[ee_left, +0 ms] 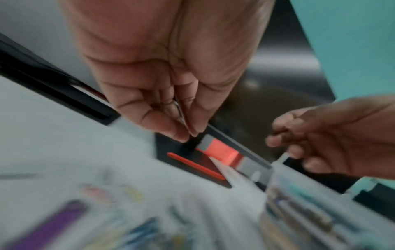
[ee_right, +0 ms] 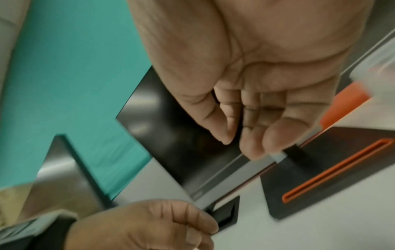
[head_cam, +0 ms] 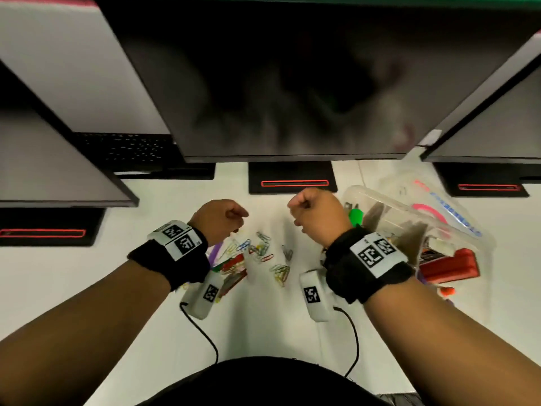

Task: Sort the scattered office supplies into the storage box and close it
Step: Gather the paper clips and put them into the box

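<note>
While both hands hang above the white bench (head_cam: 87, 276), the left hand (head_cam: 218, 219) has its fingers (ee_left: 149, 108) curled together on something thin and metallic, too blurred to name. The right hand (head_cam: 314, 213) is likewise closed, its fingers (ee_right: 275, 135) and thumb pinching a small pale sliver whose nature cannot be told. Between and below the two hands a scatter of coloured paper clips (head_cam: 260, 247) lies on the bench, with a purple pen (head_cam: 215, 250) and some red pieces beside the left wrist. Right of the right hand stands the storage box (head_cam: 363, 197), clear plastic and open, its lid (head_cam: 433, 200) tipped back behind it; inside are a green item (head_cam: 356, 215) and, nearer the front, a red stapler (head_cam: 452, 266). An orange marker (head_cam: 447, 291) lies on the bench just in front of the box. Dark monitors (head_cam: 278, 83) on black stands line the back of the bench.
</note>
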Motion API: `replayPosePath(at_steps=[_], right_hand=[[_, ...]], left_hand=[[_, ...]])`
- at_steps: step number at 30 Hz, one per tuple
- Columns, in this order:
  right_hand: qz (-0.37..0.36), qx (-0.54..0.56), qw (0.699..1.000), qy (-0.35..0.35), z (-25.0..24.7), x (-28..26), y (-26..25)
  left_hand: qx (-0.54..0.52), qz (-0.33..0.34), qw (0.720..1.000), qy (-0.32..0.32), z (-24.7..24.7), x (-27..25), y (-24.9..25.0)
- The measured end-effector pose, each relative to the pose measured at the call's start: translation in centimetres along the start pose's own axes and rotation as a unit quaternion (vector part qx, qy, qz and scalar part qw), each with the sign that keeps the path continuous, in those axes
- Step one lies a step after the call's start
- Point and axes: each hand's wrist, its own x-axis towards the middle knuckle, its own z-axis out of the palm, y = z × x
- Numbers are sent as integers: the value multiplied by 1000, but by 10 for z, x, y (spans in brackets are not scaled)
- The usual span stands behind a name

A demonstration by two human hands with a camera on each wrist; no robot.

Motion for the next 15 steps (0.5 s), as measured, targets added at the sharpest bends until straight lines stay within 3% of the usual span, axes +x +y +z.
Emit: replayPosePath(at_steps=[3,8,10,15], right_hand=[[-34,-119,988,-94,51,2,-4],[-40,-305,929,-206,105,-6,19],[-19,-331,921,-203,114,-7,30],[65,-298,939,-156,124,-3,39]], left_hand=[[102,-53,993,-2,-19,-11,-54],[167,-88,982,-26,-21,-30,-107],[178,-77,980,-38,-16,-33,-113],[210,-62,973,-70,4,-25,-107]])
